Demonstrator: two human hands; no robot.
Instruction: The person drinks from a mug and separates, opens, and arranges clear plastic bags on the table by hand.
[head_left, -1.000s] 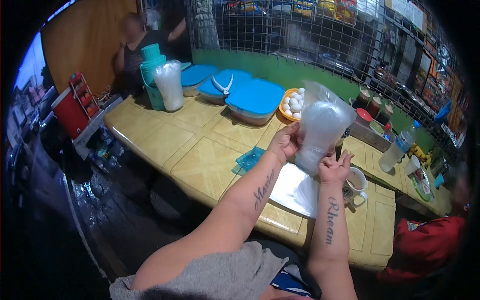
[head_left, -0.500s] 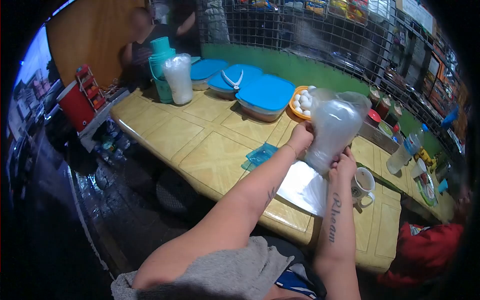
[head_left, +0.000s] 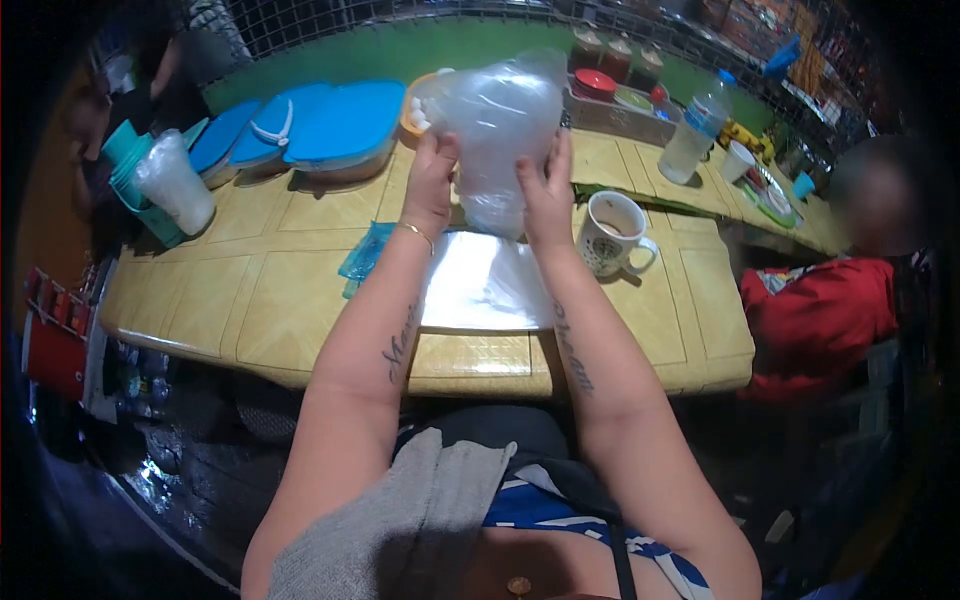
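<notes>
My left hand [head_left: 432, 185] and my right hand [head_left: 547, 195] hold a vase-shaped bundle of clear plastic bags [head_left: 500, 130] from both sides. It stands upright, with loose film flaring out at its top; what is inside cannot be made out. Below it, between my forearms, a flat stack of shiny clear plastic [head_left: 485, 285] lies on the table. Left of my left wrist is a folded blue plastic bag [head_left: 367, 252]. A white mug [head_left: 610, 232] with a brown drink stands right of my right hand. Behind the bundle, an orange basket [head_left: 411, 112] of white eggs is partly hidden.
Blue-lidded tubs [head_left: 345, 120] stand at the back left, with white tongs [head_left: 272, 125] on one. A teal jug [head_left: 150, 205] and another plastic-wrapped bundle [head_left: 175, 180] are farther left. A water bottle [head_left: 692, 130] and condiment tray [head_left: 625, 115] stand right. A person in red [head_left: 820, 310] sits right.
My view has turned right, so the table things appear farther left. Both hands still hold the plastic bundle, now with my palms flatter along its sides.
</notes>
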